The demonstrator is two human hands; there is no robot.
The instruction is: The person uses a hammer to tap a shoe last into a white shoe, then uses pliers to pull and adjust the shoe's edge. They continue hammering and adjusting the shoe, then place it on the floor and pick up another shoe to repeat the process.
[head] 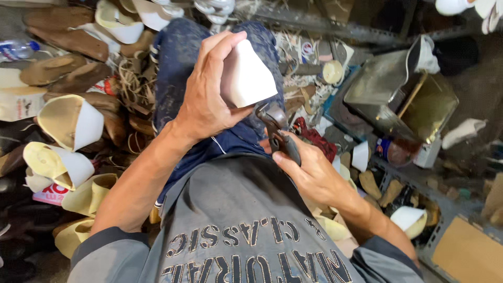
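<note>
**Pincers Meet a White Shoe Piece Above the Lap**

Nearest the camera, the right hand [314, 170] has its grip closed around dark metal pincers [277, 131], their nose touching the lower edge of a white, cone-shaped shoe piece [249, 78]. The left hand [209, 97] clasps that piece firmly, raised over blue trousers [181, 57]. To the left lie cream shoe uppers with white linings [70, 123] and a pink-and-white printed package [50, 195]. Farther right sits a dented square metal tin [403, 99]; a clear plastic bottle [18, 48] lies far left.
</note>
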